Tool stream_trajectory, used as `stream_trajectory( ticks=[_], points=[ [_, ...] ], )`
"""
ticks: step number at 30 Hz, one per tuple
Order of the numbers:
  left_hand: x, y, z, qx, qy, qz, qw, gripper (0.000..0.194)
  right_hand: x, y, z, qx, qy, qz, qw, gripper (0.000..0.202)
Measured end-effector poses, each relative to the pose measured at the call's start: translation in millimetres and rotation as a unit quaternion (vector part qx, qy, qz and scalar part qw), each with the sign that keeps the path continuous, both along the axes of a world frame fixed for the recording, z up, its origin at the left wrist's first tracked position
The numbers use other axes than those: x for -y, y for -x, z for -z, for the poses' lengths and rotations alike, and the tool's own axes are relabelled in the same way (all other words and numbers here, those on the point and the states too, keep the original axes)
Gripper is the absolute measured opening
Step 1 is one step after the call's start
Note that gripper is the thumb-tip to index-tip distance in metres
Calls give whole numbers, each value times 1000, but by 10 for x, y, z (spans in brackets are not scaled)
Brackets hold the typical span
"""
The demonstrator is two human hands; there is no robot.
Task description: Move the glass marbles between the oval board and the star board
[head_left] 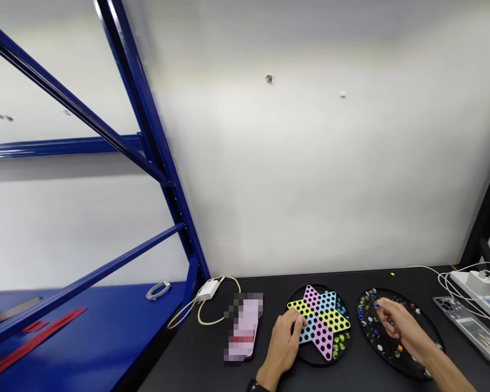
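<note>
A star-shaped Chinese checkers board (322, 316) in pink, yellow and blue, dotted with dark holes, lies on a round black tray. My left hand (285, 337) rests over its left side, fingers bent and thumb close to the index finger; whatever is between them is hidden. Blue and yellow-green pieces (340, 343) show in the gaps between the star's points. To the right, my right hand (400, 324) is above a second round black tray (386, 348), pinching a small blue marble (377, 306). Several coloured marbles lie scattered in that tray, partly covered by my hand and forearm.
A pink phone (245, 329), partly pixelated, lies left of the board. Behind it is a white charger (208, 290) with its cable. On the right are a grey phone (471, 329) and a white power strip (484, 291). A blue metal rack (155, 136) stands at left.
</note>
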State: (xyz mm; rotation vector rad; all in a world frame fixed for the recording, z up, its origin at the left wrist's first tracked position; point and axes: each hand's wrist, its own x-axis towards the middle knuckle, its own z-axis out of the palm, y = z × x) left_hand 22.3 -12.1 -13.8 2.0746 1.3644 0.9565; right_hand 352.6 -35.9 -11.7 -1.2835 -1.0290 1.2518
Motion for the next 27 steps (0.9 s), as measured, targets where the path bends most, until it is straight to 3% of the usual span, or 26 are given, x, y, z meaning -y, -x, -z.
stream_trajectory(
  ticks=[2, 4, 6, 8, 9, 11, 13, 14, 16, 20, 23, 25, 27],
  points=[
    [2, 1, -9, 1, -3, -2, 1000, 57, -94, -40, -33, -87, 11, 30, 996, 36],
    [3, 2, -12, 5, -5, -3, 1000, 56, -197, -46, -15, -52, 6, 51, 997, 36],
    [2, 4, -8, 6, -5, -3, 1000, 56, -285, -9, 40, 62, -5, 56, 996, 36],
    [-3, 5, 3, 3, -2, -1, 1000, 56, -337, 67, 106, 243, -24, 37, 969, 36],
    [-5, 6, 10, 3, -2, 0, 1000, 57, -346, 115, 135, 348, -33, 20, 937, 34],
    [-9, 6, 21, 2, -4, 2, 1000, 57, -335, 219, 177, 552, -40, -17, 833, 26],
    [-11, 7, 28, 1, -4, 1, 1000, 57, -305, 314, 196, 666, -37, -45, 744, 23],
    [-11, 8, 30, 0, -3, 1, 1000, 56, -291, 353, 202, 697, -37, -53, 714, 26],
    [-14, 10, 36, 0, 2, 1, 1000, 56, -272, 407, 215, 727, -43, -60, 683, 30],
    [-30, 19, 52, 4, 2, 5, 1000, 54, -255, 447, 288, 742, -83, -77, 660, 32],
    [-41, 23, 58, 4, -4, 9, 1000, 54, -224, 455, 379, 737, -114, -75, 662, 34],
    [-41, 22, 53, 4, -6, 10, 1000, 55, -199, 448, 427, 721, -125, -67, 678, 32],
    [-36, 18, 44, 4, -8, 9, 1000, 55, -192, 419, 440, 682, -123, -56, 719, 27]
  ],
)
